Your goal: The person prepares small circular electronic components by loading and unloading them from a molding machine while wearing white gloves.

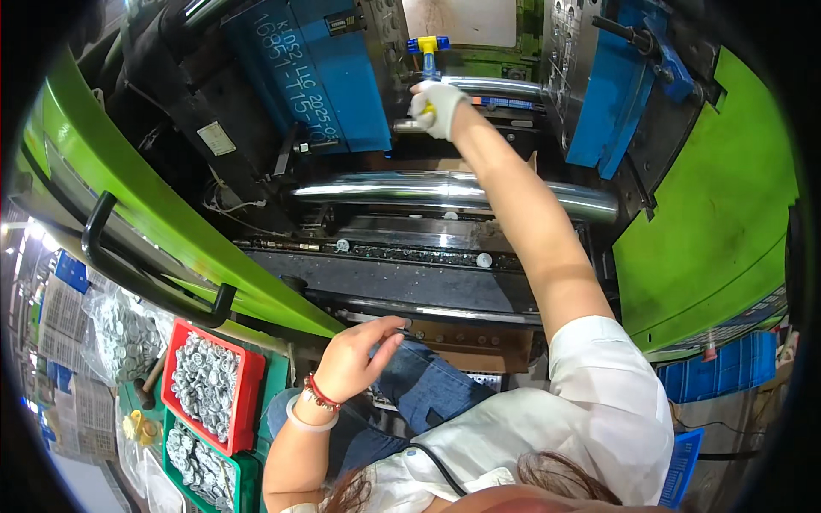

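From where I stand, the right grip (440,109) shows white glove fabric, with a bright yellow-and-blue tool (429,46) above it. Left of that grip, a blue block (321,77) bears white lettering; far right, a panel (718,222) is lime green. Below the left grip (355,357), a bracelet (320,393) shows red; farther left, a red tray (248,402) holds silvery-grey pieces (203,380).

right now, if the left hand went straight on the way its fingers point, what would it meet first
Probably the dark rail just past the fingers of the left hand; depth is unclear from one view, so it might pass over or under.
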Available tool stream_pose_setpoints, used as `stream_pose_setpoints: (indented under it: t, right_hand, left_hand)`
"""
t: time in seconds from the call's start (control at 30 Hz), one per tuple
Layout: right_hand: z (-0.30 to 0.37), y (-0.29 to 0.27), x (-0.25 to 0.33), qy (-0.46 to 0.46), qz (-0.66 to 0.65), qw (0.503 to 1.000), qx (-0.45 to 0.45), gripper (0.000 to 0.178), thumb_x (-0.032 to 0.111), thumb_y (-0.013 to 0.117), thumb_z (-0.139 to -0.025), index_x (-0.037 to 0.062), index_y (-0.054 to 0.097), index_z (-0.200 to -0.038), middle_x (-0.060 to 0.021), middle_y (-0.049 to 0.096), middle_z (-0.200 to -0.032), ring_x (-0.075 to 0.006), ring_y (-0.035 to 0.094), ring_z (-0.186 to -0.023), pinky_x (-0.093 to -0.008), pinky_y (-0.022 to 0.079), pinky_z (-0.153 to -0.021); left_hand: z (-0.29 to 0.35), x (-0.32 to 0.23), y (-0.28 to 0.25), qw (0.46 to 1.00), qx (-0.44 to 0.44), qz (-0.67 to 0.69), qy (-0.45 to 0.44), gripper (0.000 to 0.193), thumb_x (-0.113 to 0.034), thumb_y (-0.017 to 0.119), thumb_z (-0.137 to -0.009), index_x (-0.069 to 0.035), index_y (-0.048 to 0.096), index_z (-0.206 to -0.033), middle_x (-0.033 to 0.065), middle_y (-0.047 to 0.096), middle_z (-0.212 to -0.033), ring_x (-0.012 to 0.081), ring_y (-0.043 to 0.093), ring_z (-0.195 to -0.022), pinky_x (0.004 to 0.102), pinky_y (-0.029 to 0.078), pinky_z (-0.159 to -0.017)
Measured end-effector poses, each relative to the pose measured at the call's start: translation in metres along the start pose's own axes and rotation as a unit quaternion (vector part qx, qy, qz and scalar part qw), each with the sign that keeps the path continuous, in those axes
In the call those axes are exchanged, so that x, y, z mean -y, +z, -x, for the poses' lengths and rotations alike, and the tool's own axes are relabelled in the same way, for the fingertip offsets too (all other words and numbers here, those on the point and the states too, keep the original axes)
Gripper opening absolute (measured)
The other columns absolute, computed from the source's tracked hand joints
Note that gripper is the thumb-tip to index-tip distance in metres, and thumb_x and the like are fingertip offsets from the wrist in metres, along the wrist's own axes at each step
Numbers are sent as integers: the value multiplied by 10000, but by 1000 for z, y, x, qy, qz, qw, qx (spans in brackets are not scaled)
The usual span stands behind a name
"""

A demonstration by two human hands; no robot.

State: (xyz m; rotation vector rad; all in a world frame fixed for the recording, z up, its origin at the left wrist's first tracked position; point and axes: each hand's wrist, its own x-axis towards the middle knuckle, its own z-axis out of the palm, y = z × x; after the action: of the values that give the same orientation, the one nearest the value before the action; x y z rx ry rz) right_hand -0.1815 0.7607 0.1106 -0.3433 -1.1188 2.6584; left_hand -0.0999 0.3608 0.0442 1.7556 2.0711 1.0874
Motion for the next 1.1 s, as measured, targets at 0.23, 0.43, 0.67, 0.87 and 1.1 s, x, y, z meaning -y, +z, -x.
stream_pose_setpoints:
  t: [0.23,0.43,0.67,0.87,1.1]
  right_hand:
    - [-4,-10,6,-220,3,942,-252,194,234,404,-927,116,427,-774,-55,451,-528,-167,439,-398,-249,293,-321]
    - [6,2,-27,-55,-68,991,-103,138,163,477,-892,133,407,-777,-3,433,-522,-96,419,-410,-188,245,-307]
    - [8,1,-12,-203,18,946,-253,250,253,392,-937,81,441,-761,-94,504,-568,-167,401,-390,-244,293,-328]
    - [21,-18,-9,-126,100,973,-168,118,170,487,-891,130,422,-800,0,451,-569,-113,433,-421,-215,257,-309]
    - [11,6,-13,-165,45,958,-230,166,178,420,-915,73,439,-788,-91,503,-570,-171,444,-410,-253,286,-327]
  left_hand:
    - [2,-6,-1,999,22,-7,42,204,-93,638,-832,-21,621,-1021,140,663,-897,259,655,-770,309,511,-669]
    - [2,3,-1,1000,8,-7,9,215,-83,634,-836,-22,614,-1041,138,657,-881,247,656,-779,311,512,-673]
    - [5,2,-1,1000,1,-13,26,212,-82,629,-839,-16,613,-1040,139,657,-871,254,655,-774,313,512,-678]
    - [-2,5,-3,999,-17,-28,34,207,-84,631,-839,-19,616,-1035,134,663,-876,257,658,-768,310,514,-671]
    - [1,4,4,999,4,-22,35,207,-87,640,-835,-18,615,-1029,134,661,-849,248,656,-748,302,512,-654]
